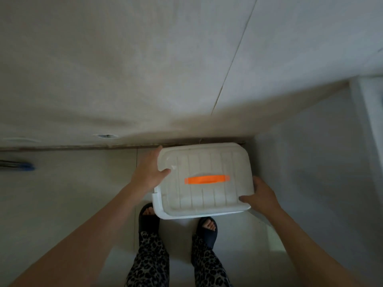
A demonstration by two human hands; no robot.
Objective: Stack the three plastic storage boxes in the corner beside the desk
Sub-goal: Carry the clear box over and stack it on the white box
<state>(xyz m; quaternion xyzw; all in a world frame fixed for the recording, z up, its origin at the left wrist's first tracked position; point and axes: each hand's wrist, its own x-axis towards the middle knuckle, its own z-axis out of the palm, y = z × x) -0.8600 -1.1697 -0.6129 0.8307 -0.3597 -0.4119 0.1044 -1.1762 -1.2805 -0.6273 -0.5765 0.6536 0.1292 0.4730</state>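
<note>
Down in the corner where the wall [145, 69] meets the pale side panel [310, 162] on your right, you hold a white plastic storage box [204, 195] between both hands. Its ribbed lid faces up at you, with an orange handle [207, 179] lying flat across the middle. Your left hand [150, 172] presses against the box's left end, fingers stretched along the far corner and thumb lying on the lid. Your right hand [263, 195] grips the near right corner, thumb over the lid's edge and fingers wrapped beneath, out of sight. The box's far edge sits close to the baseboard, and its right end is just beside the side panel. Whether it rests on another box or hangs above the floor cannot be told from here.

Below you the floor [72, 193] is light tile with a thin joint running toward the wall. Your feet, in dark open-toed slippers [148, 220], stand just short of the box, under patterned trousers. A long crack runs up the wall, and a blurred blue object [26, 166] lies at the left edge of the floor.
</note>
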